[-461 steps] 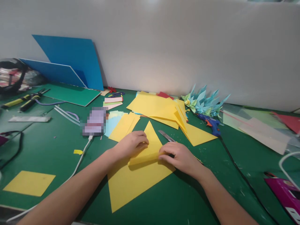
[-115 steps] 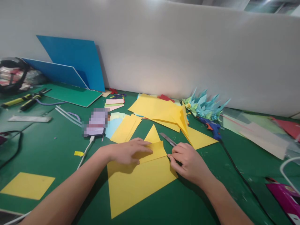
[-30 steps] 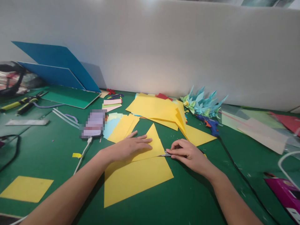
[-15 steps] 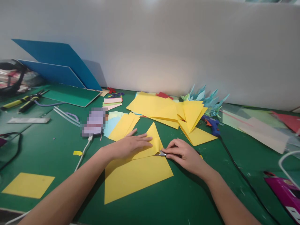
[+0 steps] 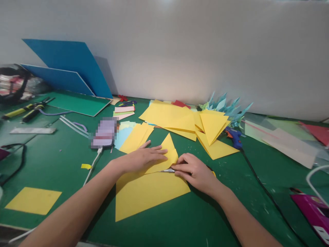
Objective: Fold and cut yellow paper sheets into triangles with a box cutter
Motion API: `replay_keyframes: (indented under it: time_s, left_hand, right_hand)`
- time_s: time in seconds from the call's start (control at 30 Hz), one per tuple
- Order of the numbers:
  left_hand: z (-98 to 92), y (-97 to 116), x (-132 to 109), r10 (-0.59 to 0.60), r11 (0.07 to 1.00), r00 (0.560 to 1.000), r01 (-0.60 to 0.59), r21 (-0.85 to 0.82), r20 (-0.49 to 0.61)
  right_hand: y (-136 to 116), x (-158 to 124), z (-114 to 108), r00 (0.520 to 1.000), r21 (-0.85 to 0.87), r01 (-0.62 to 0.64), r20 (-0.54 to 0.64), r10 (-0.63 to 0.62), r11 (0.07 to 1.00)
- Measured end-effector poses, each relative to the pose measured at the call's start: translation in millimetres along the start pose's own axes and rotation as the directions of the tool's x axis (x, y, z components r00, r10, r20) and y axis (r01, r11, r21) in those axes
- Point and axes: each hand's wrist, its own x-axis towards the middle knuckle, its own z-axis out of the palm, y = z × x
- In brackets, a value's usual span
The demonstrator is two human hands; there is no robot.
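Observation:
A sheet of yellow paper (image 5: 151, 192) lies folded on the green table, with its upper flap lifted and curling near the right end. Spread flat over this flap is my left hand (image 5: 144, 159), fingers apart, pressing it down. My right hand (image 5: 192, 169) is closed around a slim utility knife (image 5: 168, 170). The silver blade points left and lies along the fold, partly under the flap. Most of the knife's handle is hidden by the hand; a yellow and black end shows behind it.
Folded yellow sheets (image 5: 169, 116) lie at the back, beside a blue glue gun (image 5: 233, 135) and teal paper leaves (image 5: 226, 106). A phone (image 5: 105, 132) on a white cable lies to the left. Blue boards (image 5: 66, 65) lean on the wall; pliers (image 5: 33, 111) lie near them.
My right hand and the knife have moved left along the fold, and more of the blade shows. The flap's right end has lifted more. My left hand stays flat in place.

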Motion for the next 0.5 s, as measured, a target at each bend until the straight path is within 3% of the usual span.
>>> replay_keyframes:
  time_s: [0.5]
  left_hand:
    - [0.8, 1.8, 0.3, -0.011, 1.000, 1.000, 0.011, 0.013, 0.008]
  right_hand:
    - [-14.1, 10.3, 12.4, 0.995, -0.010, 0.090, -0.034, -0.091, 0.996]
